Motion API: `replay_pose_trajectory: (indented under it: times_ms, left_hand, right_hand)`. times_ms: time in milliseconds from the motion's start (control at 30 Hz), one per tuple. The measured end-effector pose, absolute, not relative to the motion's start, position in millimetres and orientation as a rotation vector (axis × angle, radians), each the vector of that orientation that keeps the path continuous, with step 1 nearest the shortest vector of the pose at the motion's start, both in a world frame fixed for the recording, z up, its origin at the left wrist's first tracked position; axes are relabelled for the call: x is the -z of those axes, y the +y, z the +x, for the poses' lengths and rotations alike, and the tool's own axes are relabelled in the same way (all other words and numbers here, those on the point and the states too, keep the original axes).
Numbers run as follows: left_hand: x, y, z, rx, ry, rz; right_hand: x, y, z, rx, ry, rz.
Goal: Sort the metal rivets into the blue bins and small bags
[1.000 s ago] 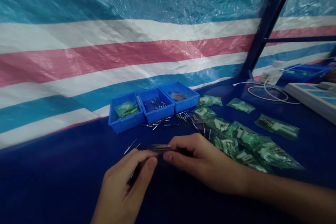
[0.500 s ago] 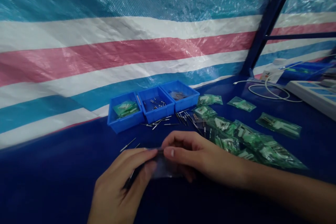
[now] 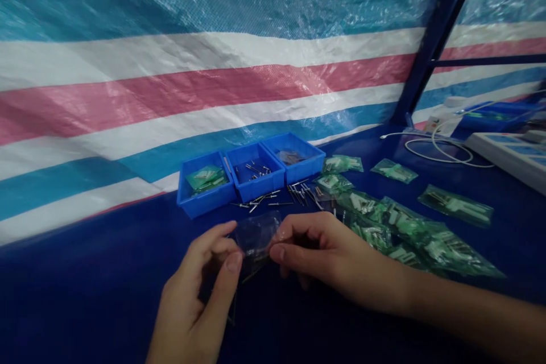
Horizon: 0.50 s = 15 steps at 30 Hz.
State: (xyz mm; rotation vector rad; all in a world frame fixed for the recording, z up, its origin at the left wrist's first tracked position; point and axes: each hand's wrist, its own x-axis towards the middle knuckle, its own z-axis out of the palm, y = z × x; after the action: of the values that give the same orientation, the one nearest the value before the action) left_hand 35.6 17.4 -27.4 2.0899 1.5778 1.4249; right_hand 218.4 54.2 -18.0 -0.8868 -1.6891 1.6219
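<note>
Both my hands pinch a small clear plastic bag (image 3: pixel 256 236) just above the blue table. My left hand (image 3: pixel 200 301) grips its left edge between thumb and fingers, and thin metal pins stick out below that hand. My right hand (image 3: pixel 324 256) grips the bag's right edge with curled fingers. Something thin and metallic shows inside the bag.
Three blue bins (image 3: pixel 251 173) stand behind my hands, with loose metal pins (image 3: pixel 273 196) scattered before them. Several green-tinted filled bags (image 3: pixel 396 227) lie to the right. A white cable (image 3: pixel 439 151) and a white power strip (image 3: pixel 507 153) are at far right. A striped tarp (image 3: pixel 213 57) hangs behind.
The clear bag has been lifted and turned upright between my hands, which moved slightly apart. My left hand shifted a little to the right.
</note>
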Motion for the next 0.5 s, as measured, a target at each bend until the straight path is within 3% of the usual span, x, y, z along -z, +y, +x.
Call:
replay_pose_trajectory:
  times_ms: [300,400,500]
  left_hand:
    - [25,18,30,-1.209,1.406,2.385]
    - [21,18,32,-1.243,1.432,2.291]
    - [20,19,35,-1.255,1.456,2.208]
  right_hand:
    - [18,56,216,-1.865,-1.558,-0.806]
    - [17,51,218,-1.737,-1.6,-0.809]
    - [16,47,219,-1.41,-1.924,-0.83]
